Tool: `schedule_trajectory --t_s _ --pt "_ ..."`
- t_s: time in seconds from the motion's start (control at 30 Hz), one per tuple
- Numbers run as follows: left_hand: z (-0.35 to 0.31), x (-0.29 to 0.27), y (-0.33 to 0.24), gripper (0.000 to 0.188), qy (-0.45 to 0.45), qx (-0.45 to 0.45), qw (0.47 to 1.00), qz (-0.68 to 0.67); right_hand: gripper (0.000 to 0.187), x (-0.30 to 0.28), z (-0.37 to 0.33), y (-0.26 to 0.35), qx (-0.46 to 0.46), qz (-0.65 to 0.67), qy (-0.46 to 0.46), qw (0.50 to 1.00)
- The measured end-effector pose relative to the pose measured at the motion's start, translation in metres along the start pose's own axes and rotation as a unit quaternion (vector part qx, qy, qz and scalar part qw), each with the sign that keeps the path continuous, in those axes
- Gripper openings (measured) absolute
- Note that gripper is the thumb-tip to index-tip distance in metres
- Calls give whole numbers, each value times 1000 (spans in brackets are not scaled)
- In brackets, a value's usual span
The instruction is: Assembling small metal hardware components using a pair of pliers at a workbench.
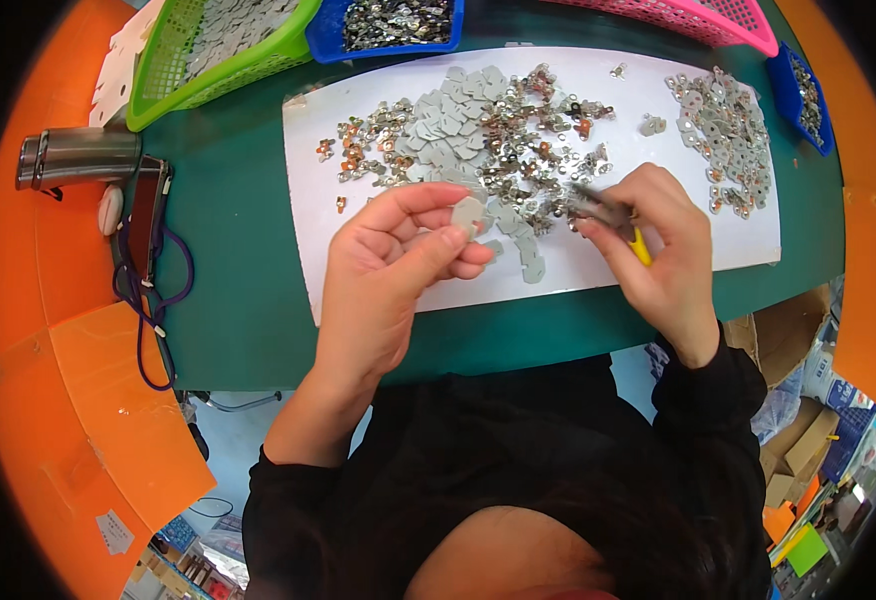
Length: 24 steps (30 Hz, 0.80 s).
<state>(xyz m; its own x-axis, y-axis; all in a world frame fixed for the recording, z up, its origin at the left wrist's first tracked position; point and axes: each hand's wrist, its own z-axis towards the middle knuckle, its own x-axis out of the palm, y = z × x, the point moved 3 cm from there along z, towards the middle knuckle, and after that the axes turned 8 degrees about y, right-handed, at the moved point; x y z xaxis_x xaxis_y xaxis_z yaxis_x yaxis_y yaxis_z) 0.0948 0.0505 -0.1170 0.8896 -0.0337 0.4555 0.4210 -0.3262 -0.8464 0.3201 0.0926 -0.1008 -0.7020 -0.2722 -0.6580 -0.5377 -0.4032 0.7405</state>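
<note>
My left hand (388,245) pinches a small flat grey plate (468,213) between thumb and fingers, above the front of a white sheet (358,280). In my right hand (668,240) is a pair of small pliers (640,247) with a yellow grip; the jaws are blurred and point left over a heap of small shiny metal clips (528,150). Whether the jaws hold a clip I cannot tell. Between the hands and farther back lie many loose grey plates (448,125). At the sheet's right is a pile of plates with metal parts on them (723,140).
Along the back stand a green basket (228,90) of grey plates, a blue bin (388,45) of metal clips and a pink basket (678,25). Another blue bin (800,100) is at right. A steel flask (83,158) and a phone with purple cord (146,225) lie left on the green table.
</note>
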Motion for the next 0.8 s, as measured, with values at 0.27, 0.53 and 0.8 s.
schedule_trajectory --t_s 0.27,0.53,0.8 --pt "-4 9 8 28 20 -41 998 -38 11 25 18 24 70 291 23 954" --pt "-11 20 -2 43 -13 157 968 197 13 27 20 35 35 217 39 975" --pt "-13 23 5 49 -73 333 870 357 20 33 18 31 89 332 28 939"
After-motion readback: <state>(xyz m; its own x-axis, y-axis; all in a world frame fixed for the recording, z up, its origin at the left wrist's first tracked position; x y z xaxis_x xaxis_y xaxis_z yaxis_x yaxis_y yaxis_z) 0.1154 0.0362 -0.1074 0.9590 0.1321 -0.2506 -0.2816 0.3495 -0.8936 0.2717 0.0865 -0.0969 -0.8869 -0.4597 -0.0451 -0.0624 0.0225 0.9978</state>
